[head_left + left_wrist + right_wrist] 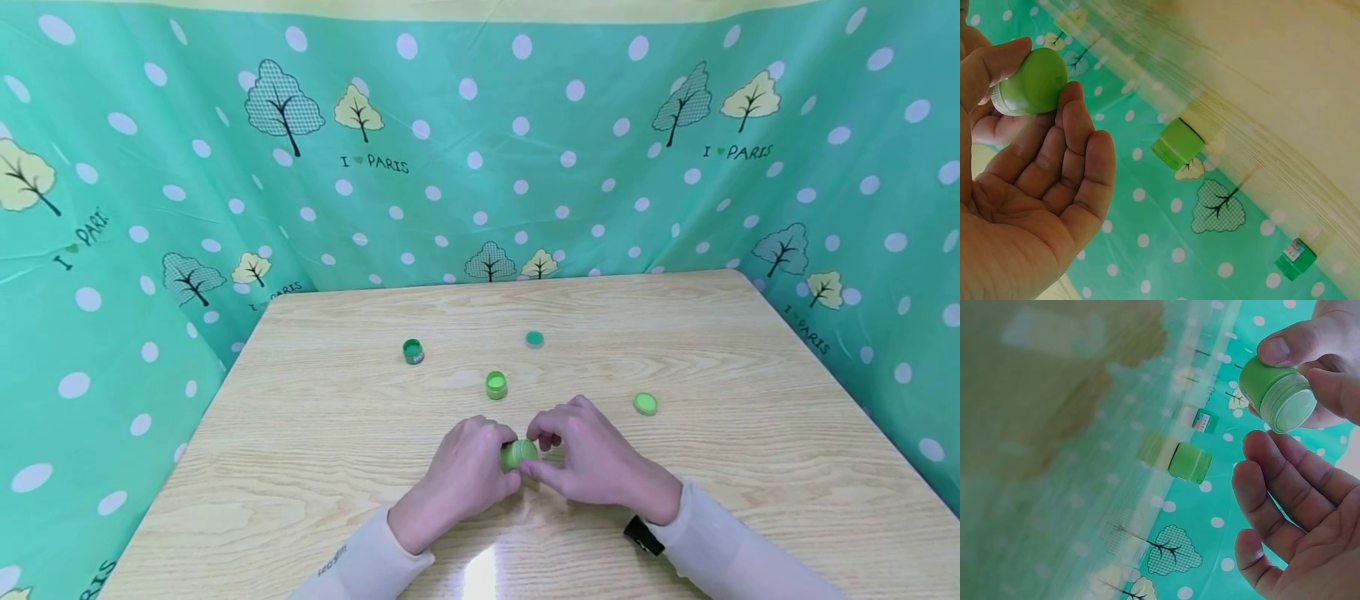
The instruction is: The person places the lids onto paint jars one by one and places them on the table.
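Observation:
In the head view, a small light-green paint jar (pixel 512 456) is tipped sideways, its pale lid (pixel 528 451) facing right. My left hand (pixel 467 468) grips the jar's body. The left wrist view shows the jar (pixel 1038 81) between thumb and index finger, the other fingers extended. My right hand (pixel 592 454) is at the lid, pinching its edge between thumb and index finger. From the right wrist, the lid (pixel 1294 411) looks translucent and ridged, and the remaining fingers of the right hand (pixel 1310 519) spread below it.
An open light-green jar (pixel 496 386) stands just beyond the hands. Farther back left is an open dark-green jar (pixel 412 352). A teal lid (pixel 534 339) and a light-green lid (pixel 646 403) lie on the wooden table (pixel 337 400). A polka-dot curtain (pixel 480 167) surrounds the table.

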`<move>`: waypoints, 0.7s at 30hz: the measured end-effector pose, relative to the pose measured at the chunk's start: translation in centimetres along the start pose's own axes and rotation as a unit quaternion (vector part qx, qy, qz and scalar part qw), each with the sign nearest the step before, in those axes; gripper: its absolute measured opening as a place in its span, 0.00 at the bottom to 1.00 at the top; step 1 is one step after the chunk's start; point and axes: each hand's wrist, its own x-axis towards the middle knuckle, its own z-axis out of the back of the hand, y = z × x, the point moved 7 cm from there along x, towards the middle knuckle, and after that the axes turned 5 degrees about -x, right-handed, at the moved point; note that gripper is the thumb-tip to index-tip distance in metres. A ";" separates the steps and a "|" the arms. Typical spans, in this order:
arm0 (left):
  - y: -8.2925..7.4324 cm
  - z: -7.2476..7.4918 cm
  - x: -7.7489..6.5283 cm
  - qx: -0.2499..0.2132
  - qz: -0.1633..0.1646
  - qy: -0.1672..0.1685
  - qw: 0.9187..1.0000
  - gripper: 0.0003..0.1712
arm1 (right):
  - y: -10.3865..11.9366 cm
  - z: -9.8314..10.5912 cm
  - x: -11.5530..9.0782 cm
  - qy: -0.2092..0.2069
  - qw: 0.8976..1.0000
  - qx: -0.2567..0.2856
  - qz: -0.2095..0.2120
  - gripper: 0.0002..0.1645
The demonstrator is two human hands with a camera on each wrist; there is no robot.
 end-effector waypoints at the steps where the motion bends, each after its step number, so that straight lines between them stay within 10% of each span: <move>1: 0.0 0.0 0.0 0.001 -0.001 -0.001 1.000 0.10 | 0.0 0.0 0.0 0.000 1.000 0.000 0.000 0.16; 21: -0.3 0.1 0.0 -0.003 -0.015 -0.002 1.000 0.11 | 0.0 -0.2 0.1 0.005 1.000 -0.002 0.001 0.12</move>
